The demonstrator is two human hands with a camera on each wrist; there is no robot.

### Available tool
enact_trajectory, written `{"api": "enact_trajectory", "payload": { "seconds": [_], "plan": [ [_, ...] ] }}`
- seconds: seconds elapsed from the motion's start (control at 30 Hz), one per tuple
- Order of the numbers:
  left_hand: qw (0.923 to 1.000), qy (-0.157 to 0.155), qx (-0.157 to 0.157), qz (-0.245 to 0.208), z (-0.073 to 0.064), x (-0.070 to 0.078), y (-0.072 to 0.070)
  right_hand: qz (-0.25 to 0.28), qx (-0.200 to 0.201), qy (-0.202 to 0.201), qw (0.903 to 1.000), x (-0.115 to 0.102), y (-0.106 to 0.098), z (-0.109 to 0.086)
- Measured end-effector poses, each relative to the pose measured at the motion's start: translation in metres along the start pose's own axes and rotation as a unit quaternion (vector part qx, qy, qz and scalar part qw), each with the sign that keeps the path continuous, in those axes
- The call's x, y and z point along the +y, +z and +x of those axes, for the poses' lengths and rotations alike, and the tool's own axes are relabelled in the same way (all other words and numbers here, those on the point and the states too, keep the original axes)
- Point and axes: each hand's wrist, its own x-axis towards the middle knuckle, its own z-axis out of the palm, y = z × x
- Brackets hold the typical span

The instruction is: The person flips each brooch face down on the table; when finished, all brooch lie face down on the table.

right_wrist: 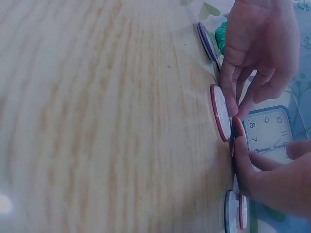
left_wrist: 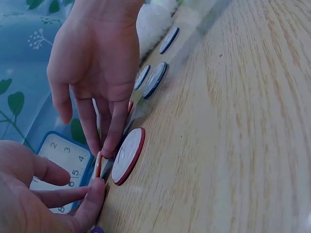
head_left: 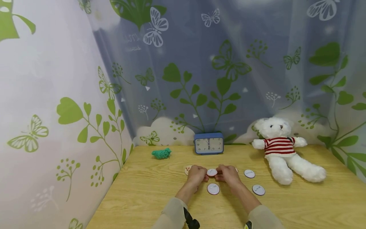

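Note:
Between my two hands is a round white disc (head_left: 212,172) with dark marks on its face; the left wrist view shows its orange edge (left_wrist: 98,165). My left hand (head_left: 197,175) pinches one side with thumb and fingertips. From the opposite side, the fingertips of my right hand (head_left: 229,175) grip it too. Just nearer to me lies a second white disc (head_left: 213,189) with a red rim. A patterned disc (head_left: 187,170) peeks out beside my left hand. Another disc (head_left: 236,170) is mostly hidden behind my right hand.
To the right lie two blue-rimmed white discs, one farther back (head_left: 249,173) and one nearer (head_left: 258,190). Behind the hands stands a blue alarm clock (head_left: 209,143). A green bundle (head_left: 161,153) lies back left; a white teddy bear (head_left: 280,151) sits right, against the patterned curtain.

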Motion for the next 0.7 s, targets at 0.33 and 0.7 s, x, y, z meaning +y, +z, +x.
{"api": "enact_trajectory", "payload": {
  "seconds": [0.33, 0.7],
  "plan": [
    [0.9996, -0.014, 0.008, -0.022, 0.0039, -0.0023, 0.0007, -0.023, 0.001, -0.007, 0.9997, -0.0028, -0.0008, 0.0014],
    [0.9998, -0.002, 0.022, -0.001, 0.0008, -0.0032, 0.0019, -0.009, -0.002, -0.011, 0.9999, -0.0037, -0.0043, -0.0019]
  ]
}}
